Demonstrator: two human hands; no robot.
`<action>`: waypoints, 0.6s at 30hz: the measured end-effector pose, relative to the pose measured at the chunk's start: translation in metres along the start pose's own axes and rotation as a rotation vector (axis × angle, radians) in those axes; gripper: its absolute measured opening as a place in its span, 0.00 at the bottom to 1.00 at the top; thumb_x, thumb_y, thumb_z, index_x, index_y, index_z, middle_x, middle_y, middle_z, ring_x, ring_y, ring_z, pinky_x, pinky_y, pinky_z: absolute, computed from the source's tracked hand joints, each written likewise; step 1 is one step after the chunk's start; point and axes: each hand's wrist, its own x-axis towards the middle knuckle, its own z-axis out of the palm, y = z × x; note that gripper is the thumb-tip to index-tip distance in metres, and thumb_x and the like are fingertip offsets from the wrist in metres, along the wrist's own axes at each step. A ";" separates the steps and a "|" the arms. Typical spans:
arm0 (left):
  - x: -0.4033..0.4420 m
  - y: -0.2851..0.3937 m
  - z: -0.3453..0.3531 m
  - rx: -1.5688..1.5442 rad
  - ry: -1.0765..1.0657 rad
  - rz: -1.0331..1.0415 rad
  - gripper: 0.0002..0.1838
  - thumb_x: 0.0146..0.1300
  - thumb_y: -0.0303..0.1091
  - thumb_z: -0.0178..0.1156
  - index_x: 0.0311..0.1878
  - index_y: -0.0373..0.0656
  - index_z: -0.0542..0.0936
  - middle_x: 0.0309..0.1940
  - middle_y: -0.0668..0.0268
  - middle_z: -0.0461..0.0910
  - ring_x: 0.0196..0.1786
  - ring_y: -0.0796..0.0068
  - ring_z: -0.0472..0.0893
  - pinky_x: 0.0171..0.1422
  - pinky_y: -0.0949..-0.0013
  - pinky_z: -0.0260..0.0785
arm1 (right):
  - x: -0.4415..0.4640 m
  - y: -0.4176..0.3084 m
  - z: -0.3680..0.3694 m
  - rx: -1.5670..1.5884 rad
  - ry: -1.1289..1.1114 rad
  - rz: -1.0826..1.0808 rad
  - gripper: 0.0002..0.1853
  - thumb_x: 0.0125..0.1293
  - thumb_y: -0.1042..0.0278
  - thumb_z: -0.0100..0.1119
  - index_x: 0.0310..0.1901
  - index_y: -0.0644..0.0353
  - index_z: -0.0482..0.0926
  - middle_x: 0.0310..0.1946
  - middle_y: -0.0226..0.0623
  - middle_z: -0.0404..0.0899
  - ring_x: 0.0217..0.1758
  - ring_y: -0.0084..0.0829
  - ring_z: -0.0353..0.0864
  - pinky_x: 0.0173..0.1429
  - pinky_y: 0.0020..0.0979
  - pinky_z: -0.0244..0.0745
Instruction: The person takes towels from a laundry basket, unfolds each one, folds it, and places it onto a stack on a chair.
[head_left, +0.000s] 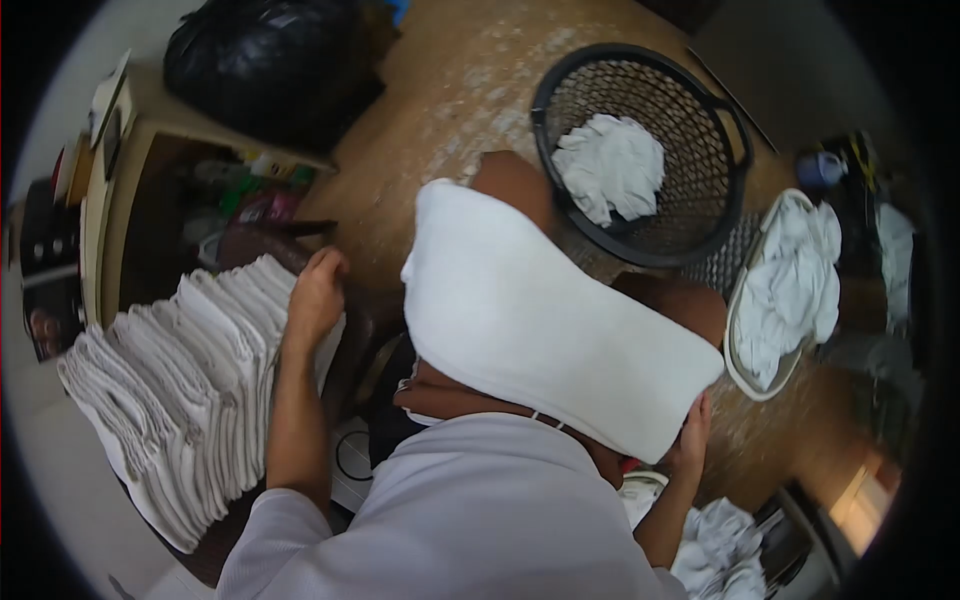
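Note:
A folded white cloth [550,320] lies flat across the person's lap and thighs. My right hand [692,435] is at the cloth's lower right corner, its fingers closed on the edge and partly hidden beneath it. On the other side, my left hand [318,292] rests at the right end of a long row of folded white cloths [190,380], its fingers curled and pointing away; whether they pinch a cloth there is too small to tell.
A black mesh basket [700,100] holding a crumpled white cloth [610,165] stands ahead. To the right sits a pale oval basket [735,345] of white cloths. More crumpled cloths [722,550] lie at lower right. A black bag [270,65] and shelf [150,125] are at upper left.

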 end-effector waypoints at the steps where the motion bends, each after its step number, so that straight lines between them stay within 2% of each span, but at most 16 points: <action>1: 0.007 0.002 0.002 -0.069 0.028 0.003 0.06 0.57 0.20 0.52 0.38 0.38 0.74 0.39 0.52 0.77 0.46 0.49 0.78 0.50 0.59 0.69 | -0.001 -0.003 0.003 -0.012 0.007 0.007 0.25 0.75 0.56 0.45 0.68 0.58 0.59 0.59 0.38 0.70 0.58 0.31 0.72 0.60 0.34 0.71; 3: 0.021 0.009 0.011 -0.409 -0.079 -0.214 0.06 0.65 0.25 0.55 0.45 0.37 0.75 0.42 0.62 0.80 0.48 0.69 0.79 0.53 0.69 0.69 | -0.003 -0.015 0.012 -0.038 0.026 0.024 0.26 0.74 0.53 0.44 0.68 0.57 0.59 0.59 0.39 0.71 0.59 0.33 0.72 0.59 0.36 0.72; 4: 0.031 0.014 0.020 -0.597 -0.065 -0.185 0.11 0.67 0.31 0.57 0.49 0.37 0.75 0.46 0.68 0.78 0.52 0.78 0.75 0.57 0.72 0.67 | -0.003 -0.020 0.018 -0.028 0.048 0.051 0.27 0.74 0.51 0.43 0.68 0.57 0.60 0.59 0.39 0.71 0.59 0.35 0.72 0.59 0.38 0.73; 7: 0.067 0.040 0.048 -0.835 -0.067 -0.137 0.16 0.67 0.34 0.57 0.55 0.37 0.74 0.51 0.61 0.77 0.55 0.73 0.75 0.60 0.71 0.65 | 0.002 -0.031 0.033 0.058 0.062 0.133 0.29 0.73 0.45 0.41 0.67 0.58 0.61 0.60 0.41 0.71 0.60 0.39 0.72 0.59 0.40 0.73; 9: 0.091 0.050 0.063 -0.921 -0.098 -0.258 0.15 0.68 0.36 0.57 0.54 0.39 0.75 0.48 0.63 0.78 0.52 0.76 0.75 0.57 0.72 0.67 | 0.011 -0.034 0.035 0.183 -0.006 0.198 0.31 0.73 0.42 0.40 0.66 0.59 0.62 0.61 0.42 0.70 0.61 0.40 0.72 0.60 0.41 0.72; 12: 0.120 0.042 0.091 -1.184 -0.346 -0.473 0.15 0.68 0.38 0.57 0.53 0.42 0.76 0.46 0.64 0.79 0.49 0.79 0.75 0.53 0.73 0.68 | 0.034 -0.029 0.026 0.281 -0.062 0.206 0.31 0.72 0.43 0.42 0.64 0.62 0.65 0.61 0.43 0.71 0.60 0.41 0.73 0.61 0.42 0.72; 15: 0.129 0.029 0.106 -0.936 -0.295 -0.430 0.16 0.67 0.42 0.58 0.49 0.39 0.77 0.35 0.65 0.79 0.39 0.76 0.76 0.47 0.71 0.70 | 0.055 -0.022 0.011 0.323 -0.143 0.212 0.29 0.71 0.47 0.45 0.61 0.64 0.69 0.59 0.43 0.73 0.60 0.42 0.73 0.61 0.42 0.71; 18: 0.126 0.018 0.098 -1.434 -0.347 -0.520 0.11 0.68 0.41 0.58 0.43 0.43 0.77 0.34 0.69 0.77 0.39 0.81 0.75 0.44 0.74 0.70 | 0.066 -0.025 -0.001 0.340 -0.125 0.181 0.26 0.71 0.50 0.46 0.58 0.65 0.71 0.57 0.43 0.75 0.59 0.42 0.74 0.62 0.43 0.71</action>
